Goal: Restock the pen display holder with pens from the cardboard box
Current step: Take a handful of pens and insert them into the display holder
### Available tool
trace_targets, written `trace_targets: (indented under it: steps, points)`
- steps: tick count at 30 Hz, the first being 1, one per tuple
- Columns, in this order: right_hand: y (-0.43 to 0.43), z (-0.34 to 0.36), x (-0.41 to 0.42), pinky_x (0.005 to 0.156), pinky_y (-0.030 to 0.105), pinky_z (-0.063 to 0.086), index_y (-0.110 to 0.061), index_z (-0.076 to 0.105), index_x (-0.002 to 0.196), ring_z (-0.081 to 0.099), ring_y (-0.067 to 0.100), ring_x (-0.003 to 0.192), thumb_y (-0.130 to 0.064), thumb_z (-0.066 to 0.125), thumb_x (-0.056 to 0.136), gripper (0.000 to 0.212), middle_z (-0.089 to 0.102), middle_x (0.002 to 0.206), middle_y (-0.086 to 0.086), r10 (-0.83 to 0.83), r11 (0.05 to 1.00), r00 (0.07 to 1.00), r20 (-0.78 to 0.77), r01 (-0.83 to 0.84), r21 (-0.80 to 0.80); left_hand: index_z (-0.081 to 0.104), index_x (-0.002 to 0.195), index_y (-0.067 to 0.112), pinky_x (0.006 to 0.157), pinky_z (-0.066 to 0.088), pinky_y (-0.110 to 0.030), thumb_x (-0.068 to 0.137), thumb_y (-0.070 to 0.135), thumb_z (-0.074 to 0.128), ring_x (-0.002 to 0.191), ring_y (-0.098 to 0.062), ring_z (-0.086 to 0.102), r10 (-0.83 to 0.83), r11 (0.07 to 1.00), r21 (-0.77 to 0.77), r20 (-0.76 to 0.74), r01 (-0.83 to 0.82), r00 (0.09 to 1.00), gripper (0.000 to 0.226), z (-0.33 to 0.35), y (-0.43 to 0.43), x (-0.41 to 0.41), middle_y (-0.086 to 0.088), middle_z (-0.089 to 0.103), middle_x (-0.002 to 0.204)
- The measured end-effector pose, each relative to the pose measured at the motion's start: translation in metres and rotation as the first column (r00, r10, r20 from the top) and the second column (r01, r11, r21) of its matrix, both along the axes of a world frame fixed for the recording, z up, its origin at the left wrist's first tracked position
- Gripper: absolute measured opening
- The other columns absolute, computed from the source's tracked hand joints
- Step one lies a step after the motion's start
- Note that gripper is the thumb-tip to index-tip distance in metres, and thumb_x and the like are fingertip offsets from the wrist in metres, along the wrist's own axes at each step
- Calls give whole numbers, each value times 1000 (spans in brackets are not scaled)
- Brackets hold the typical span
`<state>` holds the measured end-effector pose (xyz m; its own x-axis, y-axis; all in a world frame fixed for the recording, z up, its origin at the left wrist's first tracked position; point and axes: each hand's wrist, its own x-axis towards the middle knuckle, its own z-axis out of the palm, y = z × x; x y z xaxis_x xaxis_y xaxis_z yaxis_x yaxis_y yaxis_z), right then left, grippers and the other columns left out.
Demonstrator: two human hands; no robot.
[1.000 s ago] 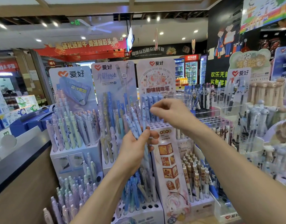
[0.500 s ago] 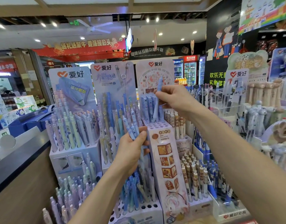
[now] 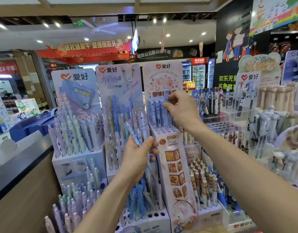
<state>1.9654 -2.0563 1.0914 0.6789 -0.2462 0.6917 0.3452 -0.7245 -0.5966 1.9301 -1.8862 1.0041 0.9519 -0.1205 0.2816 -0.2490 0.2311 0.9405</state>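
A tall white pen display holder point(image 3: 167, 132) with rows of round holes stands in the middle of the shelf. Several blue pens point(image 3: 157, 113) stand in its back rows. My right hand point(image 3: 182, 109) pinches one blue pen point(image 3: 166, 93) upright over those rows, its lower end down among the standing pens. My left hand point(image 3: 138, 157) grips a bundle of blue patterned pens point(image 3: 136, 133) just left of the holder, in front of the neighbouring display. No cardboard box is in view.
Other pen displays stand left point(image 3: 77, 128) and centre-left point(image 3: 118, 105) of the holder, and clear racks of pens point(image 3: 217, 106) to the right. A dark counter edge point(image 3: 18, 167) runs along the left. Plush-topped pens point(image 3: 279, 98) crowd the far right.
My right hand has risen from the left hand's bundle to the holder's back rows with one pen, then lowered it among the standing pens. The left hand has stayed nearly still.
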Motion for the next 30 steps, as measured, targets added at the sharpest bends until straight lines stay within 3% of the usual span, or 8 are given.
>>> trace_targets:
  steps: [7,11,16,19,22,26,30]
  points:
    - [5,-5,6,78,31,54,-13,72,103,65,15,86,-29,72,90,21,67,90,-5,-75,997,997,8,75,-4,53,97,12,54,50,-33,100,14,54,59,-17,61,7,1000,4,-5,-7,1000,3,-1,0,-2,-6,69,74]
    - [5,1,5,73,26,48,-13,74,95,64,15,82,-29,73,89,17,67,84,-4,-103,995,994,-28,102,-22,52,92,13,54,49,-32,100,13,53,59,-17,59,-6,1000,-1,-12,6,1000,8,-1,1,-4,-7,68,74]
    - [5,9,2,76,32,54,-10,75,88,67,19,81,-28,74,88,18,72,83,1,-119,992,990,-75,116,-41,53,93,12,53,50,-32,100,13,53,58,-17,60,0,1000,1,-3,0,1000,7,-1,1,-3,-7,68,74]
    - [8,7,-2,74,29,47,-14,68,101,61,17,86,-26,74,89,18,63,90,-4,-119,992,988,-98,115,-42,53,93,12,53,49,-32,100,13,53,59,-18,60,-3,1000,-4,4,3,1000,7,-1,2,-3,-9,68,75]
    - [10,-3,-4,67,26,40,-19,54,101,58,18,86,-23,74,89,24,60,94,-2,-100,995,986,-131,96,-36,54,94,11,54,49,-33,100,12,54,61,-19,59,-10,1000,-13,0,10,1000,6,-2,2,-4,-11,67,78]
    - [14,-16,-6,50,20,27,-18,57,102,55,18,84,-27,71,91,19,62,92,-2,-187,979,971,-152,171,-108,54,95,12,56,49,-34,99,13,54,62,-20,59,-9,1000,-17,-3,9,1000,5,-2,1,-3,-13,68,81]
    - [16,-23,-4,62,28,37,-18,64,94,58,19,89,-28,67,93,11,65,89,-2,-255,953,960,-118,230,-195,53,93,13,58,50,-36,99,14,56,62,-19,61,0,1000,-25,-16,-1,1000,6,-3,0,-3,-11,70,82]
